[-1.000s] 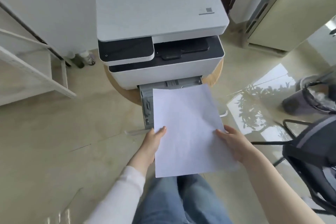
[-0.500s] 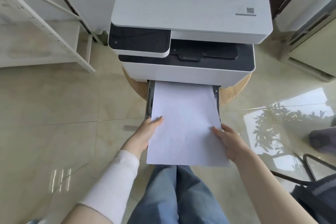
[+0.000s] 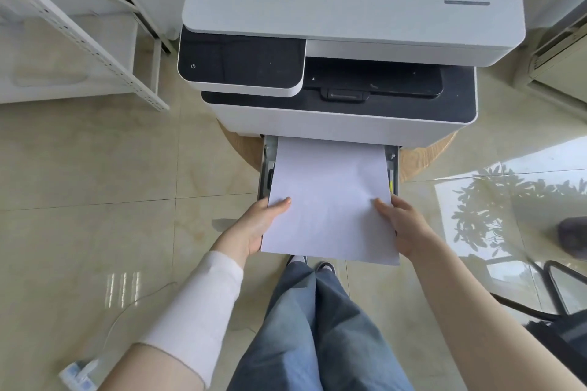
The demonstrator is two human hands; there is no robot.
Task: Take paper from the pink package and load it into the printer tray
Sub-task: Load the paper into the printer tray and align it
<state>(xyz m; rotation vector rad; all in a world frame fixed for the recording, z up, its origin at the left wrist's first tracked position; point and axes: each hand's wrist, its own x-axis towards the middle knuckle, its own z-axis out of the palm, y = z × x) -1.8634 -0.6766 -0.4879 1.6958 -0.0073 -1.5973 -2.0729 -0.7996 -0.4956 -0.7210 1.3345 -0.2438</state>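
A white stack of paper (image 3: 328, 197) lies over the pulled-out grey printer tray (image 3: 266, 165), its far edge under the front of the white and black printer (image 3: 336, 51). My left hand (image 3: 254, 225) grips the paper's left edge, thumb on top. My right hand (image 3: 403, 225) grips its right edge the same way. The near end of the paper sticks out past the tray toward me. The pink package is not in view.
The printer stands on a round wooden stool (image 3: 422, 155). A white metal shelf frame (image 3: 104, 51) is at the left, a black chair (image 3: 559, 301) at the lower right. My legs in jeans (image 3: 311, 327) stand just before the tray. A white cable (image 3: 127, 311) lies on the tiled floor.
The paper has been squared up with the tray and slid forward, so its far edge now lies under the printer front. Both hands moved with it, and the camera came closer.
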